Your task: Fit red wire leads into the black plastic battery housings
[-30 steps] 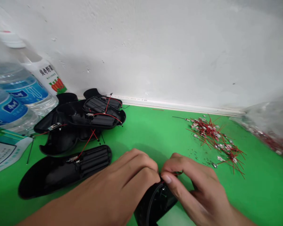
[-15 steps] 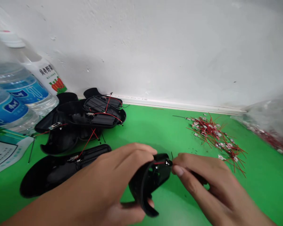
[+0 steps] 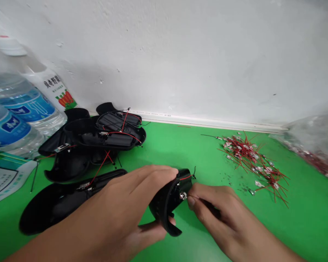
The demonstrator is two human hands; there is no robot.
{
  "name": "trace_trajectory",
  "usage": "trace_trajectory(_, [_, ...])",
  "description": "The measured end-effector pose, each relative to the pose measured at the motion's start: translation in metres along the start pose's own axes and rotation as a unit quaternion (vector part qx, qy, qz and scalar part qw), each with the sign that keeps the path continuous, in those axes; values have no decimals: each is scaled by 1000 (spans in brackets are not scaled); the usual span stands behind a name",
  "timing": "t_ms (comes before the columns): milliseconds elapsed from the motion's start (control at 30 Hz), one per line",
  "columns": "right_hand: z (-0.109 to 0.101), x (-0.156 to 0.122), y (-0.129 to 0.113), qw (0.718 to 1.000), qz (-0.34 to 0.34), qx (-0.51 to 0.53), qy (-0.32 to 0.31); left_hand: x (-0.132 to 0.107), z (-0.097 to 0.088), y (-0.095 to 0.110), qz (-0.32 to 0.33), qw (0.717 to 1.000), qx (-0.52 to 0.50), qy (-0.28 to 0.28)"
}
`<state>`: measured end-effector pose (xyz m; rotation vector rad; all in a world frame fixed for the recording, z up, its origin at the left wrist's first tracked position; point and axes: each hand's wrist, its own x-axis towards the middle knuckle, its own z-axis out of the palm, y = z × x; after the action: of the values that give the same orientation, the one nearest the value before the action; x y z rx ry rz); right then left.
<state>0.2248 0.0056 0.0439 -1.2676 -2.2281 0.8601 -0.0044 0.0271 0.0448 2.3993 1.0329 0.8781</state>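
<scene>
The left hand (image 3: 117, 213) clenches a black housing (image 3: 164, 207) above the near edge of the green worktop (image 3: 297, 222). The housing's long axis points right, its terminal (image 3: 183, 195) nearest the right hand (image 3: 224, 222), whose fingertips (image 3: 192, 202) pinch a thin wire (image 3: 198, 201).

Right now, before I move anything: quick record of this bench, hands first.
left hand: wrapped around a black plastic housing
right hand: fingers pinched beside a metal terminal on that housing
on housing: red wire across its outer side
nearby left: pile of open black housings, wired battery holders inside
nearby right: loose red wires with metal tabs
surface: green mat
background: water bottles, clear plastic bag
</scene>
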Motion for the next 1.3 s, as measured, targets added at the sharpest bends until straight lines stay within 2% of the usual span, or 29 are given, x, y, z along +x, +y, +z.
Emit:
trace_trajectory(167, [4, -3, 0, 999, -27, -2, 43, -9, 1, -4, 5, 1000, -9, -5])
trace_trajectory(367, [3, -3, -3, 998, -38, -17, 55, -22, -3, -13, 33, 999, -10, -40])
trace_trajectory(567, [3, -2, -7, 996, -57, -33, 54, -22, -6, -10, 73, 996, 36, -17])
trace_trajectory(933, [2, -4, -9, 997, -51, -45, 38, -21, -1, -8, 111, 993, 37, 8])
trace_trajectory(1033, [3, -5, -8, 996, -64, -50, 43, -22, 1, -5, 87, 996, 20, 16])
trace_trajectory(1167, [7, -6, -8, 993, -82, -54, 59, -18, 10, 1, -2, 999, -25, 37])
trace_trajectory(1300, [6, -9, -10, 994, -72, -76, 36, -14, 15, 5, -36, 998, -31, 41])
